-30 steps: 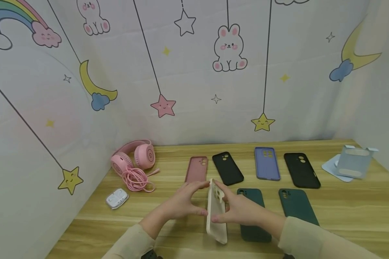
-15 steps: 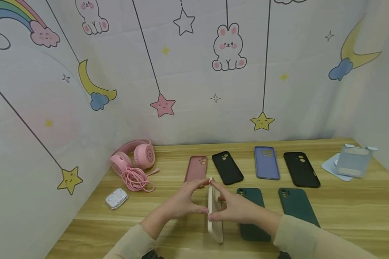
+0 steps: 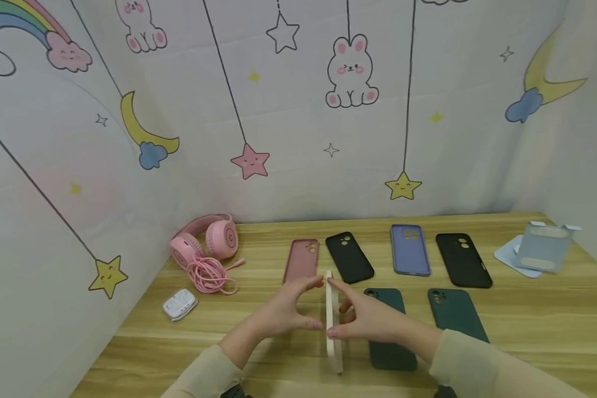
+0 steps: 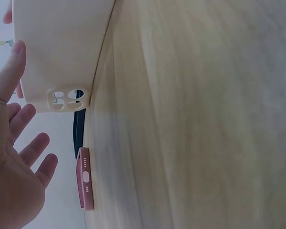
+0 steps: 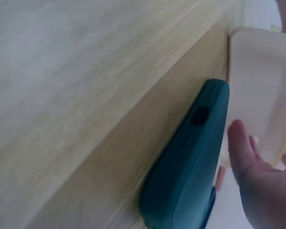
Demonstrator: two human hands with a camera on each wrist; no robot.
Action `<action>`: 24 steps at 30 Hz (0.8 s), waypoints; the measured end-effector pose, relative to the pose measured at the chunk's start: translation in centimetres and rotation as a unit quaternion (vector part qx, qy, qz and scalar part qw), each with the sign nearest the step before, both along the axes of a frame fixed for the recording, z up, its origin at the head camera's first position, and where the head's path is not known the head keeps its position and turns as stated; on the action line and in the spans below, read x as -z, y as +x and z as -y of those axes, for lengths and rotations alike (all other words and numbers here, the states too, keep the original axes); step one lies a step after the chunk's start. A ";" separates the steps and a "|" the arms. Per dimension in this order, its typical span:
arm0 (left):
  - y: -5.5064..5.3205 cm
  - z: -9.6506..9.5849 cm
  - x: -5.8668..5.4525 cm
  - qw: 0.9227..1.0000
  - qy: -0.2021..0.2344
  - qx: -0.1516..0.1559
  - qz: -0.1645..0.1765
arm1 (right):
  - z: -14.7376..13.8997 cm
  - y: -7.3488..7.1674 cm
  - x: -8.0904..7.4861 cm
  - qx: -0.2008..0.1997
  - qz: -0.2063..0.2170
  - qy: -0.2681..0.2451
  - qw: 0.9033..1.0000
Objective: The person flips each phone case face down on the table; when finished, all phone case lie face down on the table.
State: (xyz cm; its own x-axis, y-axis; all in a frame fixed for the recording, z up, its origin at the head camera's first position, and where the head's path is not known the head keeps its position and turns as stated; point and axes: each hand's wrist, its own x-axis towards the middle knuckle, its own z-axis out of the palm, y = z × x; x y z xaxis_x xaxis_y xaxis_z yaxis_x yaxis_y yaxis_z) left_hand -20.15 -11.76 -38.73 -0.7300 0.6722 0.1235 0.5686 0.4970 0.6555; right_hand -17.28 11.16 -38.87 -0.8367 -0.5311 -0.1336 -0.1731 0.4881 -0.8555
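A cream phone case (image 3: 334,337) stands upright on its long edge on the wooden table, seen nearly edge-on in the head view. My right hand (image 3: 373,319) holds its upper edge with thumb and index finger, other fingers bent behind them. On the opposite side, my left hand (image 3: 286,310) has its thumb and fingers spread beside the case; in the left wrist view the thumb (image 4: 16,62) overlaps the case's edge, and contact is unclear. That view shows camera cutouts in the cream case. Beside my right hand lies a dark green phone case (image 3: 390,354), partly covered by the wrist.
Behind lie a pink case (image 3: 300,260), two black cases (image 3: 350,260) and a purple case (image 3: 410,254). Another green case (image 3: 457,315) lies right. Pink headphones (image 3: 222,239) and boxed earphones (image 3: 180,304) sit left; a light-blue stand (image 3: 544,249) is far right.
The cream case has turned from a tilt to nearly upright, so its camera cutouts are no longer seen from the head. A slight gap has appeared between my left fingertips and it.
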 end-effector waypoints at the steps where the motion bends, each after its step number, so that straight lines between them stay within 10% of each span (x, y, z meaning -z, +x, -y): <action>1: 0.0 0.0 0.1 1.000 -0.004 -0.001 0.003 | -0.1 0.0 0.0 -0.001 -0.004 0.004 1.000; 10: 0.1 -0.2 0.8 1.000 -0.028 0.002 0.012 | -1.0 0.2 -1.2 -0.011 -0.042 0.029 0.999; 24: 0.0 -0.4 1.6 0.997 -0.068 0.008 0.027 | -2.6 0.5 -1.4 -0.017 0.035 -0.050 0.998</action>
